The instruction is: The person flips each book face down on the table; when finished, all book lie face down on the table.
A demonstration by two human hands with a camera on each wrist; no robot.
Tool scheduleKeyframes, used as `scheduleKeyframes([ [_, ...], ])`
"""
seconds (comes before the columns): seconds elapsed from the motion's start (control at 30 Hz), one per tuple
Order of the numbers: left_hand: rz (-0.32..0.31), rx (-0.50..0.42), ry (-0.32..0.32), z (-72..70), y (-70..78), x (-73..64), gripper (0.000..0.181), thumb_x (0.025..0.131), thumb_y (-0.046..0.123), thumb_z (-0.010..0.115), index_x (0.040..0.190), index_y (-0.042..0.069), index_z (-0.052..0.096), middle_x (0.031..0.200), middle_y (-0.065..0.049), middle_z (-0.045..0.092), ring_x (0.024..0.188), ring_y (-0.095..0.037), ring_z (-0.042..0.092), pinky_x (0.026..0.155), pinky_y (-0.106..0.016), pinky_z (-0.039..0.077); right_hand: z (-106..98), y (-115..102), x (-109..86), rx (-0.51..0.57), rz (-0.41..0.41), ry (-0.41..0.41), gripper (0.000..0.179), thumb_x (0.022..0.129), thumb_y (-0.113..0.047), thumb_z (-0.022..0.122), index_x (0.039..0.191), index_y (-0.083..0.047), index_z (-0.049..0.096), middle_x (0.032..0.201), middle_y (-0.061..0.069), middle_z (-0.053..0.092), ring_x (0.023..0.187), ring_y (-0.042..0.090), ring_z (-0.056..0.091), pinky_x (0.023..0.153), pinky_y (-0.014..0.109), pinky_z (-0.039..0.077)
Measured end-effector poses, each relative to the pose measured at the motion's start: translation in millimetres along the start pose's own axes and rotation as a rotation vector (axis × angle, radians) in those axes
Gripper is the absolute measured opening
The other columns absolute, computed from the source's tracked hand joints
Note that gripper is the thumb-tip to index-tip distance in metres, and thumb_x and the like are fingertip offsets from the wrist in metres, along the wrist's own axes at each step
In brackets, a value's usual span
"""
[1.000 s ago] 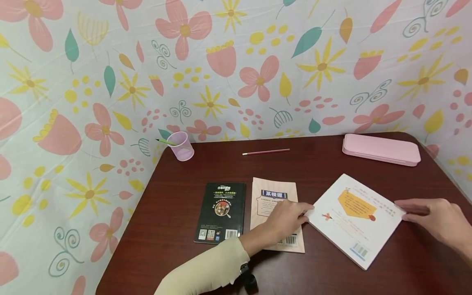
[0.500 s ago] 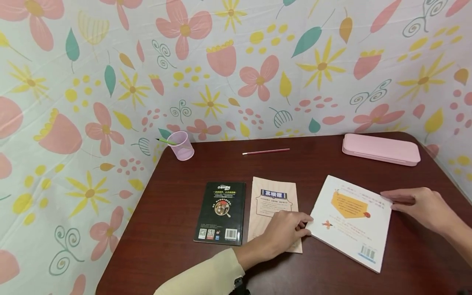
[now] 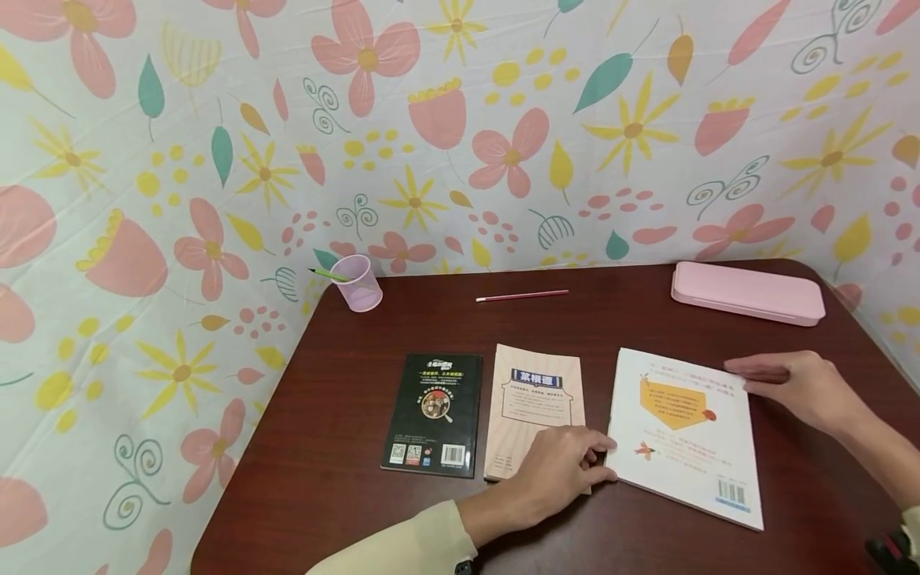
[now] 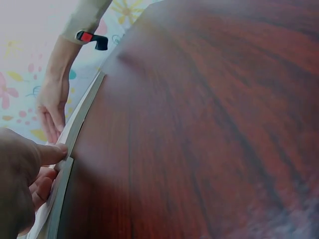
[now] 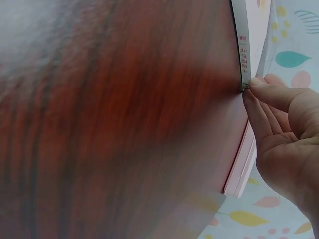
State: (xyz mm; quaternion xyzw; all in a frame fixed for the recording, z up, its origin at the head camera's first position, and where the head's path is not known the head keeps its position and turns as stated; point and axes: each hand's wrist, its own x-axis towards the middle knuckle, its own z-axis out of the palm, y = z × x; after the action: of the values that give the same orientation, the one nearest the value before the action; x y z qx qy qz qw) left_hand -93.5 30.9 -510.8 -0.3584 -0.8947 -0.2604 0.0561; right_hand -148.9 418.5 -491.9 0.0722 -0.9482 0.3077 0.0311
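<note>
A white book with an orange panel on its cover lies on the table at right in the head view. My left hand pinches its left edge near the lower corner, fingers curled, and hangs over the lower part of a tan book. At the white book's upper right corner, my right hand holds the corner between thumb and fingers. The right wrist view shows that thumb and fingertips meeting at the book's corner, by its spine. Left of the tan book lies a black book.
A pink pencil case lies at the back right of the dark wooden table. A pencil rests at the back middle. A lilac cup with a green pencil stands at the back left. A flowered cloth hangs behind.
The white book has turned from a diamond slant to nearly upright, its top corner swinging left. My right hand has moved left and up with it, and my left hand slightly down.
</note>
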Motion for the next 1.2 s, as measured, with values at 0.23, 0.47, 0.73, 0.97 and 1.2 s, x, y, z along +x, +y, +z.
scheduleKeyframes([
  [0.23,0.027,0.01,-0.001,0.7,0.6,-3.6,0.033,0.086,0.039,0.09,0.114,0.024,0.082,0.096,0.018,0.075,0.079,0.018,0.053,0.074,0.001,0.039,4,-3,10.0,-0.004,-0.025,0.002,0.03,0.092,-0.004,0.082,0.122,-0.004,0.08,0.11,0.017,0.079,0.092,-0.023,0.053,0.068,0.002,0.042],
  [0.47,0.093,0.029,-0.019,-1.2,-1.9,-3.5,0.032,0.084,0.044,0.092,0.108,0.026,0.081,0.093,0.019,0.07,0.081,0.016,0.051,0.076,0.001,0.038,11,-10,21.5,-0.011,-0.059,0.009,0.03,0.091,0.0,0.081,0.121,-0.003,0.08,0.109,0.017,0.079,0.091,-0.022,0.054,0.067,0.005,0.046],
  [0.73,0.114,0.04,-0.051,-1.8,-3.6,-4.4,0.04,0.082,0.05,0.092,0.108,0.025,0.074,0.096,0.02,0.065,0.086,0.016,0.052,0.079,0.001,0.038,18,-19,30.2,-0.02,-0.054,-0.011,0.031,0.09,0.004,0.08,0.122,0.0,0.079,0.111,0.02,0.078,0.1,0.035,0.076,0.066,0.012,0.05],
  [0.97,0.119,0.041,-0.042,-0.1,-5.0,-5.5,0.041,0.081,0.052,0.091,0.105,0.026,0.069,0.095,0.021,0.062,0.087,0.015,0.051,0.08,0.001,0.038,18,-26,32.1,-0.009,-0.053,-0.024,0.031,0.092,0.004,0.078,0.123,0.003,0.077,0.113,0.023,0.077,0.108,0.05,0.07,0.067,0.013,0.05],
  [1.2,0.121,0.047,-0.068,0.2,-7.3,-4.9,0.041,0.084,0.055,0.088,0.109,0.027,0.071,0.097,0.022,0.062,0.089,0.016,0.05,0.082,0.001,0.037,19,-26,32.1,-0.013,-0.061,-0.02,0.032,0.092,0.002,0.08,0.123,0.002,0.077,0.113,0.023,0.077,0.104,0.042,0.073,0.067,0.011,0.049],
])
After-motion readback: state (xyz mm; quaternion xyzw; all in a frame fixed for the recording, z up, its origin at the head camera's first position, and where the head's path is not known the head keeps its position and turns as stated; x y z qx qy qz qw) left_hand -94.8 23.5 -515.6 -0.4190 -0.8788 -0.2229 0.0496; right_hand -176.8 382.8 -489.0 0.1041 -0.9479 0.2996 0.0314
